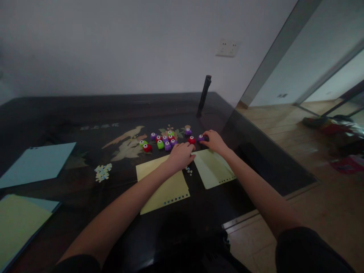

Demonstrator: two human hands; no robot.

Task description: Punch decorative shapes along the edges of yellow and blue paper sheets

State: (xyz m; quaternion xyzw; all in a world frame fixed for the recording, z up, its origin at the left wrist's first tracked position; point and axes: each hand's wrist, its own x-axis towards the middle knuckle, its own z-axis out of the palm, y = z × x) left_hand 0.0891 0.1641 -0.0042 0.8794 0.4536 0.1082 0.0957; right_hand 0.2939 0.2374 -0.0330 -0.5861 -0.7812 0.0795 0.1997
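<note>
My right hand [214,140] has its fingertips closed on a small purple one-eyed toy [201,138] at the right end of a group of similar toys. A red one-eyed toy [191,140] sits just left of it, and another purple toy [188,131] lies behind. My left hand [181,154] hovers over the far edge of a yellow punched sheet [162,189], thumb and fingers apart with nothing visible between them. Beside its knuckles is the main cluster of purple, red and green toys, including a green toy [160,144]. Part of the cluster may be hidden behind this hand.
A second pale yellow sheet [209,174] lies under my right forearm. Small paper bits [102,172] form a pile at left; a few more [189,171] lie between the sheets. Blue paper [42,163] is far left. A black upright post [204,96] stands at the back of the dark table.
</note>
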